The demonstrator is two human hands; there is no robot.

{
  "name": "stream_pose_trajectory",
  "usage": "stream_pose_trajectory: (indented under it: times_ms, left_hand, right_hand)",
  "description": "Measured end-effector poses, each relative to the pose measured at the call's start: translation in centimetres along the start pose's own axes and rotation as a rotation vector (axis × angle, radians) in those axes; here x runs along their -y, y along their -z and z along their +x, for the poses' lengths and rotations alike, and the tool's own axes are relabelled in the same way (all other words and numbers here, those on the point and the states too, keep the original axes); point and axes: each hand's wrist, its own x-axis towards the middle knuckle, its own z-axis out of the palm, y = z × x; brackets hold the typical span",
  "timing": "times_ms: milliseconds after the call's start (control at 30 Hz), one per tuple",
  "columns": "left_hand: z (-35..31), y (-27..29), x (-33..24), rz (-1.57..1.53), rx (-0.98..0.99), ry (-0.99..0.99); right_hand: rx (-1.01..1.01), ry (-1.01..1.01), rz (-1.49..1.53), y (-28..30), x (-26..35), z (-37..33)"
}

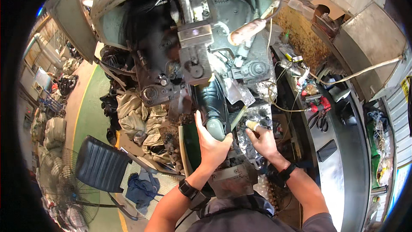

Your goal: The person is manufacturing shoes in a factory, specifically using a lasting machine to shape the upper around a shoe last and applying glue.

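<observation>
A dark leather shoe upper point(209, 96) sits toe-first under the head of a large metal machine point(195, 60). The pale grey-green end of a shoe last point(215, 129) shows in its opening. My left hand point(212, 146) is wrapped round the heel end of the upper, thumb on the right side and fingers on the left. Just to the right, my right hand point(264, 142) is closed at a short, pale yellow cylindrical piece point(252, 125), whose kind I cannot make out. The upper's toe is hidden beneath the machine head.
A worn cylindrical lamp or handle point(248, 31) hangs above the machine's right side. At right, a bench point(332, 180) carries a phone point(327, 150), scissors point(318, 122) and a red tool point(319, 104). A black chair point(102, 163) and cloth sacks point(131, 114) stand left.
</observation>
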Motion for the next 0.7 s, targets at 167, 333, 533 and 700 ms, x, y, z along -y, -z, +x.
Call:
stream_pose_trajectory:
  times_ms: [167,333,533,700]
  left_hand:
    - [-0.1,0.0,0.2,-0.154,0.043,0.115]
    - [0.1,-0.5,-0.2,-0.214,0.037,0.066]
    - [0.1,-0.2,-0.4,0.017,-0.021,-0.049]
    - [3.2,3.3,-1.6,0.017,0.095,-0.063]
  right_hand:
    - [0.063,-0.079,-0.113,0.6,0.6,-0.3]
    - [0.011,-0.015,-0.096,0.3,-0.5,-0.4]
    - [0.013,-0.039,-0.081,0.2,-1.2,-0.4]
    - [0.010,-0.024,-0.070,0.9,-0.8,-0.5]
